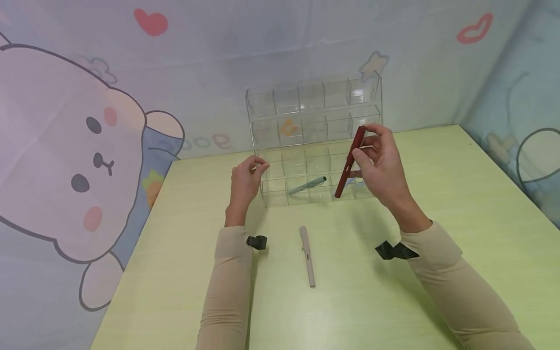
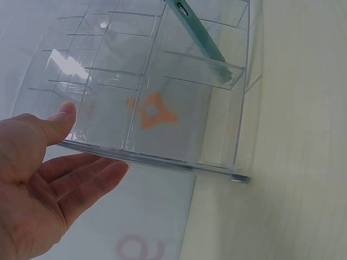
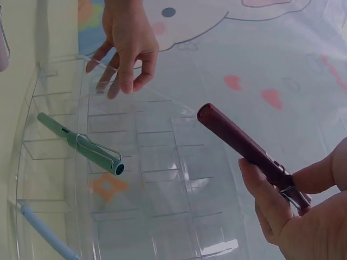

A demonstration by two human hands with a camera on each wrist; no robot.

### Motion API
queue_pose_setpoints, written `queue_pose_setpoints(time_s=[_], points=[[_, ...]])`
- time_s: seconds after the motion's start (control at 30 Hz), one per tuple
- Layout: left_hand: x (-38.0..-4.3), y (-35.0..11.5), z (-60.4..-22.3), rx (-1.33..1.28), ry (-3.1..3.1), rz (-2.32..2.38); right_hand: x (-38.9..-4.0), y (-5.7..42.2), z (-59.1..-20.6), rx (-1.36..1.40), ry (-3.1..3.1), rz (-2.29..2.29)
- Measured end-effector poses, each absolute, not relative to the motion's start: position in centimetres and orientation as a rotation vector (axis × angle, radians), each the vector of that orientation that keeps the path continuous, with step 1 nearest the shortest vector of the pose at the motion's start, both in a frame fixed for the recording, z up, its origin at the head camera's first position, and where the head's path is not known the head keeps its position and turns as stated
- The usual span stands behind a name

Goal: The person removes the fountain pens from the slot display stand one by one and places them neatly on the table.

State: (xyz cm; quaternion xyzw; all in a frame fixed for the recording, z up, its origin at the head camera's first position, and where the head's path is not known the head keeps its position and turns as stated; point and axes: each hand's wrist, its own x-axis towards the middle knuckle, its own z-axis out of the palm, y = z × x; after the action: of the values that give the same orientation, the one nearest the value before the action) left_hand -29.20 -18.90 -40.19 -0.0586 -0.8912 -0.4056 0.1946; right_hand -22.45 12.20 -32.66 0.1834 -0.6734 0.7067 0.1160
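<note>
As the dark red pen [image 1: 350, 163] slants in front of the right half of the clear rack [image 1: 315, 129], the right hand [image 1: 382, 167] pinches it, thumb on one side, fingers on the other, the grip closed to the pen's own thickness. Over at the rack's left side, it's the left hand [image 1: 247, 180], bent around the upright edge, thumb inside and fingers outside; how hard it presses, I cannot tell.

Down in the rack's bottom row, a teal pen [image 1: 307, 185] lies slantwise, and right of it a light blue pen [image 3: 47, 232], mostly hidden from the head view. Out in front of the rack, apart from it, a pinkish-beige pen [image 1: 307, 257] lies on the table [image 1: 372, 301], one end pointing rackward.

And the edges: the table's far edge runs behind the rack, along the printed cloth [image 1: 210, 73]. Room opens to the rack's right, and in front of it too, where the beige sleeves [image 1: 232, 287] reach in either side of the beige pen.
</note>
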Motion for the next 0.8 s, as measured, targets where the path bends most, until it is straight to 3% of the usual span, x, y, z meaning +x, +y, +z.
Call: queue_pose_setpoints(time_s=[0.8], points=[[-29.25, -18.89, -40.33, -0.177, -2.489, -1.136, -22.51, 12.13, -33.54, 0.751, -2.819, 2.061]])
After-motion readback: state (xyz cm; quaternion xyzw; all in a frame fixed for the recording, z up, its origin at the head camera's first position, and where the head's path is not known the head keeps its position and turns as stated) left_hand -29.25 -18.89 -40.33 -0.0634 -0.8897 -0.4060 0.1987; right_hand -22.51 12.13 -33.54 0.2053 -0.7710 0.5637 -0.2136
